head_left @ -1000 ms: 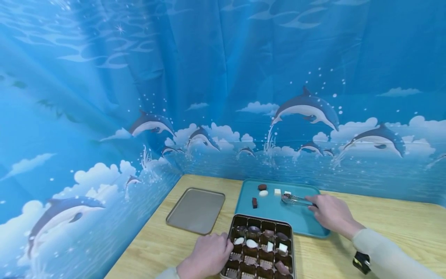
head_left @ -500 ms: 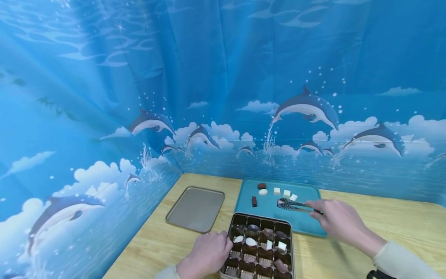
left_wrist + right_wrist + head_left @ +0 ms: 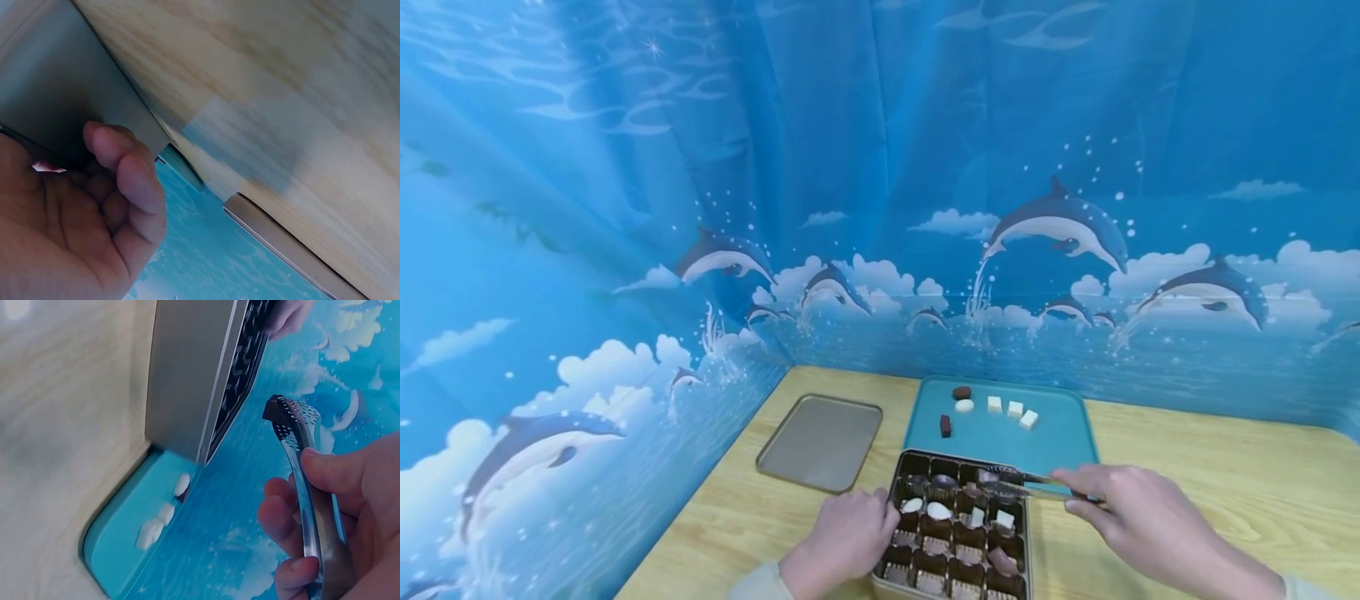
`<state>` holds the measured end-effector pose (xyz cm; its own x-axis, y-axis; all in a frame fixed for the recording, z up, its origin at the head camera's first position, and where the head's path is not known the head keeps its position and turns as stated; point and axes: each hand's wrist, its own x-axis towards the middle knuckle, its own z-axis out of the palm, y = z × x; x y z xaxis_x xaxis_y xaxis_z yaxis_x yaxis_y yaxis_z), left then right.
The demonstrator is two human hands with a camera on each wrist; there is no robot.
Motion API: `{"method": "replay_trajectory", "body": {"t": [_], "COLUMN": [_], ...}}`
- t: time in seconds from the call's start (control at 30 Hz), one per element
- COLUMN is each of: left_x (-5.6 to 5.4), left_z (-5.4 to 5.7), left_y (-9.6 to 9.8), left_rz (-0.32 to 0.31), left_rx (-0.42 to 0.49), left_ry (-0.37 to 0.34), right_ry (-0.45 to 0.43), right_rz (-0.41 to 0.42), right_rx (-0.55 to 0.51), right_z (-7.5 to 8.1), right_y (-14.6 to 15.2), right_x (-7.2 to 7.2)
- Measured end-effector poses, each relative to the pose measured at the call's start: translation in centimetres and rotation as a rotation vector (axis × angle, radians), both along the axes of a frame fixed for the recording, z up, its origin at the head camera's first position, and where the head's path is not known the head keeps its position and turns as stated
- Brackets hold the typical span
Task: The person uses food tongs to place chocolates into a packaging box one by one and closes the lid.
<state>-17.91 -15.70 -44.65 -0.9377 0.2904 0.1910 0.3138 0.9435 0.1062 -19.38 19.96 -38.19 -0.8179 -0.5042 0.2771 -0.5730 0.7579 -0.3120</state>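
My right hand [image 3: 1153,512] grips metal tongs [image 3: 306,487], thumb on one arm and fingers curled about the other. Pinched in the perforated tips is a dark brown chocolate [image 3: 274,409]. In the head view the tongs overlap the upper right of a metal box [image 3: 184,375] with a dark divided insert. My left hand [image 3: 848,533] holds this box by its left side; in the left wrist view the fingers [image 3: 140,181] curl beside its wall. Dark pieces fill the top row, white ones [image 3: 938,511] the second, and a brown piece [image 3: 1002,561] lies tilted at the right below.
A teal tray [image 3: 1060,442] behind the box bears three white squares [image 3: 1015,409], a white oval [image 3: 964,406], a brown oval [image 3: 962,392] and a dark block [image 3: 945,426]. A grey-brown metal lid or tray [image 3: 820,442] lies left. Dolphin-print curtain [image 3: 880,208] surrounds the wooden table.
My right hand has carried the tongs and the dark chocolate from the teal tray toward me, over the box. My left hand has stayed on the box.
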Motion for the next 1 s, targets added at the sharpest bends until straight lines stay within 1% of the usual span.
{"method": "replay_trajectory", "body": {"t": [0.13,0.2,0.3,0.43,0.57,0.67,0.9,1.0], "left_x": [0.1,0.1,0.1,0.1,0.0,0.0,-0.1,-0.1], "left_z": [0.2,0.2,0.2,0.2,0.1,0.0,-0.1,0.0], "left_y": [0.0,0.0,0.0,0.0,0.1,0.1,0.2,0.2], "left_rz": [-0.003,-0.003,-0.001,0.004,0.011,0.017,0.032,0.037], "left_rx": [0.014,0.017,0.013,0.003,0.002,0.002,0.006,0.004], "left_ry": [-0.002,-0.003,0.002,0.009,0.011,0.008,0.051,0.043], "right_ry": [-0.007,-0.023,-0.025,-0.063,-0.124,-0.138,-0.174,-0.189], "right_rz": [0.043,0.068,0.111,0.162,0.18,0.189,0.207,0.203], "right_rx": [0.052,0.067,0.08,0.08,0.082,0.083,0.068,0.074], "right_z": [-0.5,-0.8,-1.2,-1.7,-2.2,-2.5,-2.9,-2.9], "right_y": [-0.2,-0.3,-0.4,-0.6,-0.8,-0.9,-1.2,-1.3], "right_x": [0.7,0.9,1.1,1.2,1.2,1.3,1.2,1.1]}}
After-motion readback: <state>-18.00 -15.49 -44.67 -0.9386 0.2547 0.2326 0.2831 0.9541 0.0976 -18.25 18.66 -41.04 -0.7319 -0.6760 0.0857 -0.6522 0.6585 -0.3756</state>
